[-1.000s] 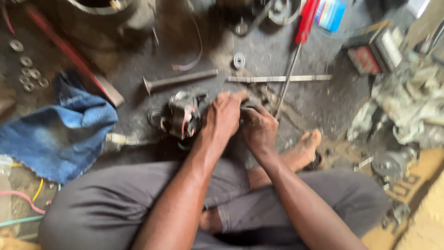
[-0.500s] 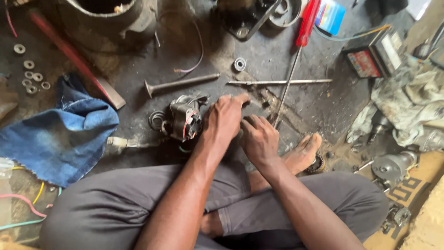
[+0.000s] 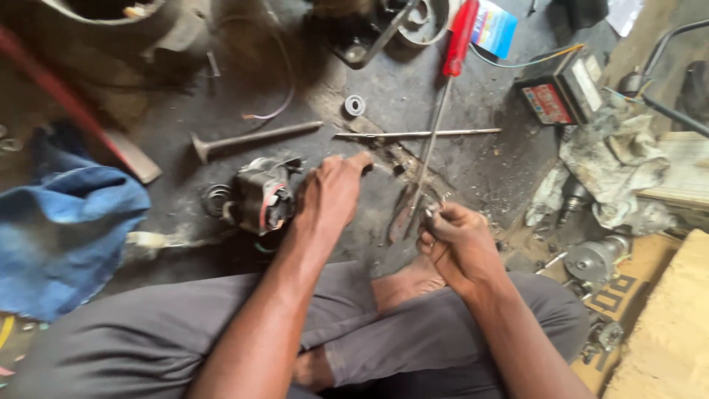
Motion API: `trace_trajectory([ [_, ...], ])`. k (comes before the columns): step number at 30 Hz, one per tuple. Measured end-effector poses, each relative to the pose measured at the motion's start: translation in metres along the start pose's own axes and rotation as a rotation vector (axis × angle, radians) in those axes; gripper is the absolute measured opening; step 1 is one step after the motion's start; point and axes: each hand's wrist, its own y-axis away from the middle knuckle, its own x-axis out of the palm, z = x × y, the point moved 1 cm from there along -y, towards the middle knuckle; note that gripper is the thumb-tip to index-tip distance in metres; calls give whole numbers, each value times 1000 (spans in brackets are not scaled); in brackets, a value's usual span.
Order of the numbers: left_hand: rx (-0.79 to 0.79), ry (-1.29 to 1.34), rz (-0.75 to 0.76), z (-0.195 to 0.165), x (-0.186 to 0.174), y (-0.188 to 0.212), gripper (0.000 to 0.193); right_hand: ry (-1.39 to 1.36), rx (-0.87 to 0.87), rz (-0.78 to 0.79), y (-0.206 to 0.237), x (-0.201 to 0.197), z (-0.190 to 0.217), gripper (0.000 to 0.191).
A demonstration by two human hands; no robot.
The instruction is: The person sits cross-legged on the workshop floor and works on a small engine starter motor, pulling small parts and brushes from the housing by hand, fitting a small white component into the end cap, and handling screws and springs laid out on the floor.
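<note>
There is one view, from the head, looking down at a person who sits on a dirty floor with legs crossed.

In the middle of the frame, a bit left, sits a small motor [image 3: 262, 196]. It is dark, with red and white wire inside, and it looks open on one side. So it seems to be partly taken apart, and it is not back together yet. The left hand [image 3: 329, 196] rests on the right side of the motor. Its fingers are spread and lie flat, with the tips pointing to the upper right. It is not squeezing anything that I can see.

The right hand [image 3: 454, 240] is lower, right of the middle, just above the bare foot [image 3: 402, 284]. Its fingers are curled in tight around a small metal bit [image 3: 430, 213] at the top of the fist. I cannot tell what the bit is. It is well apart from the motor, so that piece looks to be off.

A long screwdriver [image 3: 443, 103] with a red handle lies from the top of the frame down to the right hand. Its tip is near the fist, but no hand holds it. A thin metal rod [image 3: 417, 134] lies across it. A bolt [image 3: 251, 138] lies above the motor, and a small ring [image 3: 355, 105] is near the top middle. A blue cloth [image 3: 63, 229] is at the left. A crumpled rag [image 3: 609, 174] and a black box [image 3: 561, 92] are at the right.
</note>
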Motion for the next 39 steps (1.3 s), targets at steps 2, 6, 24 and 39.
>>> trace_trajectory([
  [2,-7,-4,13,-3,-1,0,51,-179,0,111,10,-7,0,4],
  [6,-35,8,21,-10,-1,-2,56,-324,-19,206,17,-12,-1,1],
  [24,-37,-46,74,-16,3,-11,64,268,-505,-82,21,-11,8,18],
  [39,-60,56,-96,-61,-90,21,62,57,-303,-350,5,-126,19,20],
])
